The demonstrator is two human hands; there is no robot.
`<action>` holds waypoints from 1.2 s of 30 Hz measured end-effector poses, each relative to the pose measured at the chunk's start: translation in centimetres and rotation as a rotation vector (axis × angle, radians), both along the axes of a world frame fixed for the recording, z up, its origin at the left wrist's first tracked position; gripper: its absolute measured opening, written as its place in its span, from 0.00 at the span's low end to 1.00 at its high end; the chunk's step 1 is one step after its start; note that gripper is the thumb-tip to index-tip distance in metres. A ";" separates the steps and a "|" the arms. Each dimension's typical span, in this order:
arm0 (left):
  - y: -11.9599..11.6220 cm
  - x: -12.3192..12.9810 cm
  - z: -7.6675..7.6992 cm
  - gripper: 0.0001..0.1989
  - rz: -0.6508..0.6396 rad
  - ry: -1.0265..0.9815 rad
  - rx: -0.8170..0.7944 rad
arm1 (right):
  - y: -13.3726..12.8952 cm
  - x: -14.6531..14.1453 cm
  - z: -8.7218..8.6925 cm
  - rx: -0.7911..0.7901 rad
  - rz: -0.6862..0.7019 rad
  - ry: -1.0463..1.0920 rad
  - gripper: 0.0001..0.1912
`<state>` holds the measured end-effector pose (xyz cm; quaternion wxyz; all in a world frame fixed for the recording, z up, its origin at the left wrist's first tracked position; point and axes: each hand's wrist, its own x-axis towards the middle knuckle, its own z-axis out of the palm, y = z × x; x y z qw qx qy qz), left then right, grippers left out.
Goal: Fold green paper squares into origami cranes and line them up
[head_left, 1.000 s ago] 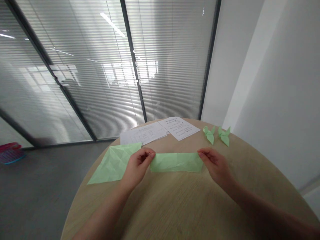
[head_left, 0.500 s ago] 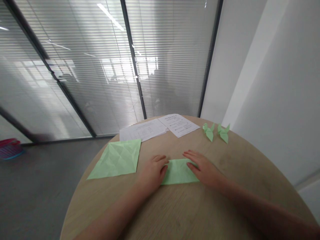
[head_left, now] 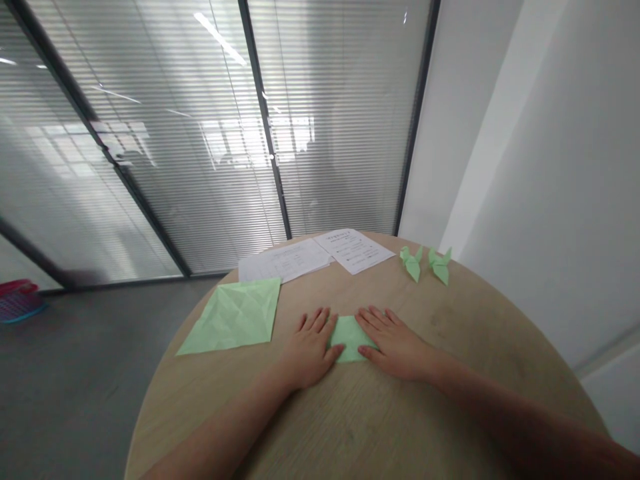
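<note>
So the folded green paper is lower center of frame, right between the left hand and right hand, both open, palms down, covering its ends.

Pink-and-blue basket on the grey floor beside blinds.

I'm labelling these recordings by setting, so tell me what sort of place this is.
Probably an office or meeting room: a round table, printed sheets and glass partitions with blinds.
</note>
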<state>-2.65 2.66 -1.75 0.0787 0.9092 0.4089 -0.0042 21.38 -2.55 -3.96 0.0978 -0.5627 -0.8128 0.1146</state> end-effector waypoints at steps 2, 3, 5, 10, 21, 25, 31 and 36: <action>0.3 0.0 0.0 0.38 0.016 0.017 -0.001 | 0.2 0.3 0.2 -0.026 0.011 -0.008 0.38; 0.5 -0.1 0.0 0.38 0.023 0.020 0.003 | 0.3 0.5 0.3 -0.038 0.016 -0.012 0.39; 0.7 -0.1 -0.1 0.40 0.034 0.019 0.012 | 0.6 0.9 0.5 -0.058 0.028 -0.020 0.41; 1.1 -0.2 -0.3 0.42 0.047 -0.006 0.033 | 1.1 1.5 1.0 -0.085 0.065 -0.040 0.47; 1.8 -0.5 -0.5 0.39 0.079 -0.046 0.114 | 1.5 0.5 0.9 -0.007 -0.013 -0.032 0.41; 2.2 -0.5 -0.7 0.38 0.119 -0.052 0.141 | 2.1 -0.2 0.3 0.048 -0.199 -0.002 0.38; 2.0 -0.2 -0.3 0.40 0.187 0.008 0.129 | 2.1 -1.1 -0.3 0.099 -0.389 -0.021 0.41; 1.6 -0.3 0.3 0.39 0.182 0.041 0.136 | 1.6 -1.3 -0.1 0.083 -0.382 -0.016 0.40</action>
